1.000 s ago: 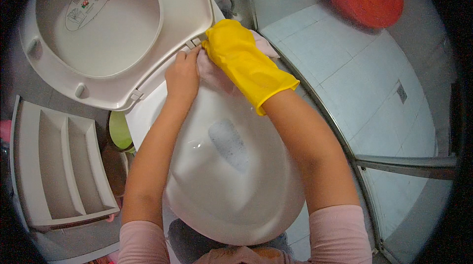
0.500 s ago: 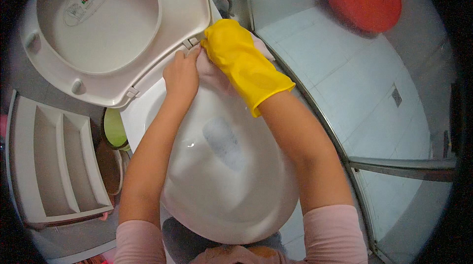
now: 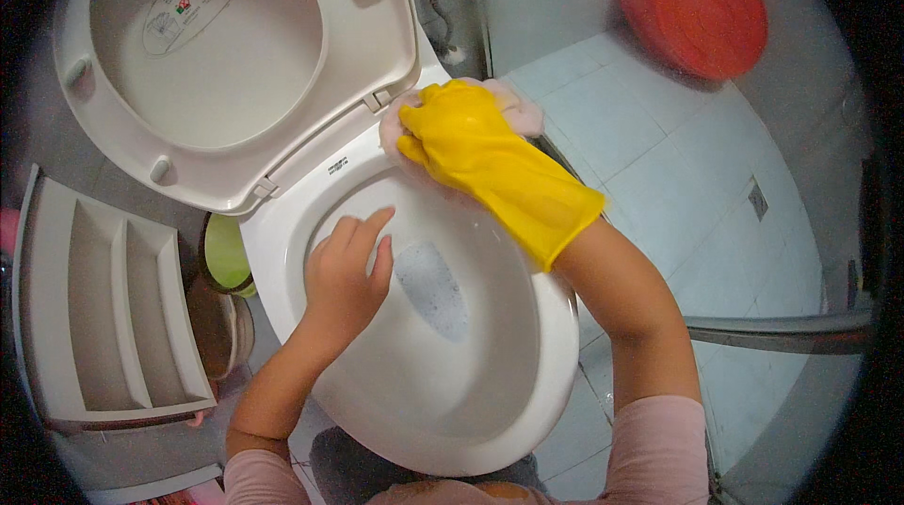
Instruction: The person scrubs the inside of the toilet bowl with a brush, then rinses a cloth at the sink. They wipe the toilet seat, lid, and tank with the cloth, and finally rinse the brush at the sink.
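A yellow rubber glove covers my right hand, which presses a pale pink cloth onto the back right of the white toilet rim. Part of the cloth bunches out beyond the gloved fingers on both sides. Bare and holding nothing, my left hand hovers above the left side of the bowl, its thumb and fingers apart. Foamy water lies at the bottom of the bowl. Behind, the raised toilet seat and lid lean back on their hinges.
To the left stand a whitish shelf unit, a green bin and a brownish container. A glass partition with a metal rail runs along the right. Beyond it, a red basin leans against the wall over the tiled floor.
My left hand has come away from the seat hinge, back over the bowl, and its fingers have spread. The gloved right hand and cloth have shifted slightly right and nearer.
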Demonstrator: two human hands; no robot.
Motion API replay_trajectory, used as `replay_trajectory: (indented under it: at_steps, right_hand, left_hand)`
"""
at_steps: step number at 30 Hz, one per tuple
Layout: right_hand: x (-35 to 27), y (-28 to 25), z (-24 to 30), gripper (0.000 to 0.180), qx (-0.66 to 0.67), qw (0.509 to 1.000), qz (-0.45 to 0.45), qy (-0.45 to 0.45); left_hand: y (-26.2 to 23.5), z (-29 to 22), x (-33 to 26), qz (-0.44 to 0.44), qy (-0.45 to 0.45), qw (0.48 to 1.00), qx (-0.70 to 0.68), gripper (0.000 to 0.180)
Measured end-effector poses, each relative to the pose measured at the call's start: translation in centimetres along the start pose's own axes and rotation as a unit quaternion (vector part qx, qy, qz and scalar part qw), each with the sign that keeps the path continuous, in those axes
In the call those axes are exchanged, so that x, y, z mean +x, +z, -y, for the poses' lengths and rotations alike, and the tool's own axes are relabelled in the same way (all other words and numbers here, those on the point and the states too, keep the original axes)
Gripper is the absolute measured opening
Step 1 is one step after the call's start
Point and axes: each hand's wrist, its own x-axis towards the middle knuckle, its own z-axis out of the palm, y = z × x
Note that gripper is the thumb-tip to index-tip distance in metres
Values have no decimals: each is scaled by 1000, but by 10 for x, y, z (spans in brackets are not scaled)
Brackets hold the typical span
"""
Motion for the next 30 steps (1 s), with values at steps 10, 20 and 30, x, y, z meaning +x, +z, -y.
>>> replay_trajectory:
  at_steps: [10, 20, 30]
  right_hand:
    - [29, 22, -5, 30, -58, 993, -66, 73]
    - [-18, -4, -11, 34, 7, 992, -121, 26]
    - [-239, -45, 64, 37, 51, 991, -21, 122]
  left_hand:
    - [-85, 23, -79, 6, -144, 989, -24, 14]
    - [-119, 43, -143, -33, -192, 981, -21, 12]
    - [-117, 66, -191, -75, -186, 978, -61, 12]
